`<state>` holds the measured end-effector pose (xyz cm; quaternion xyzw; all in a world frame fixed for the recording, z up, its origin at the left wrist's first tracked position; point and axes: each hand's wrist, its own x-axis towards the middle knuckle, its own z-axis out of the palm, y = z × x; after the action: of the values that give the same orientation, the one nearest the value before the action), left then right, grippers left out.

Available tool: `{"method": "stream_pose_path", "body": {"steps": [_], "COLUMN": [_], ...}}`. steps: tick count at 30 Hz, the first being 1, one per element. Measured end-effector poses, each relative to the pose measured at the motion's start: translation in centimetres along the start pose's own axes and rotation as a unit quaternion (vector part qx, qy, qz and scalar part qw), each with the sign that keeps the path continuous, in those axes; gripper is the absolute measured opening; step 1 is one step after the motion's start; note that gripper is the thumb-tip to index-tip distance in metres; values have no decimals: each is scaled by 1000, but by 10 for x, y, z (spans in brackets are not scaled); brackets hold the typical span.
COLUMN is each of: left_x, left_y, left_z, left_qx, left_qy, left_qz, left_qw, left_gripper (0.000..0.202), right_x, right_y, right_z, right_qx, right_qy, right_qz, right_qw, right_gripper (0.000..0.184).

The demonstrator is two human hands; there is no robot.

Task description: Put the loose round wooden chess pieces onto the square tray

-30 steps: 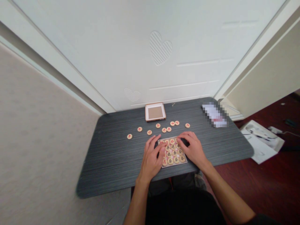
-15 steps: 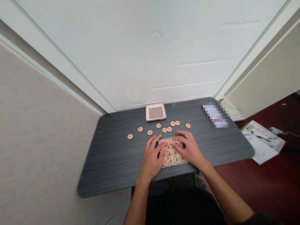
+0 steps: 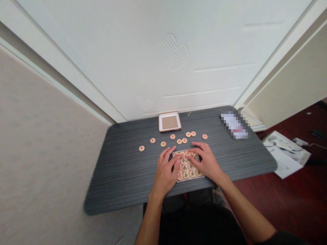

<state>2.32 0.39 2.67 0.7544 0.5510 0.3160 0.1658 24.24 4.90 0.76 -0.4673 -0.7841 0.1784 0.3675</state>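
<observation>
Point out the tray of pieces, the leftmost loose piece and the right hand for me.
Tray [image 3: 191, 179]: head view, on its near rim.
Leftmost loose piece [image 3: 141, 148]: head view, middle of its top face.
Right hand [image 3: 208, 164]: head view, on its back.

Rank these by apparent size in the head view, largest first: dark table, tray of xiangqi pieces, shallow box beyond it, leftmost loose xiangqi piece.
1. Dark table
2. Tray of xiangqi pieces, partly covered
3. Shallow box
4. Leftmost loose xiangqi piece
</observation>
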Motion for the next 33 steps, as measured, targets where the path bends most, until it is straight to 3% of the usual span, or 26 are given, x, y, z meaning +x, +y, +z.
{"method": "stream_pose_path", "body": {"steps": [33], "left_x": [-2], "left_y": [-2], "left_z": [0], "left_qx": [-30], "left_qy": [20], "left_qz": [-2], "left_qw": [999], "left_gripper": [33], "right_x": [-7], "right_y": [3], "right_z": [-13], "right_qx": [0], "right_qy": [8], "right_qz": [28], "right_qw": [1000], "right_gripper": [22]}}
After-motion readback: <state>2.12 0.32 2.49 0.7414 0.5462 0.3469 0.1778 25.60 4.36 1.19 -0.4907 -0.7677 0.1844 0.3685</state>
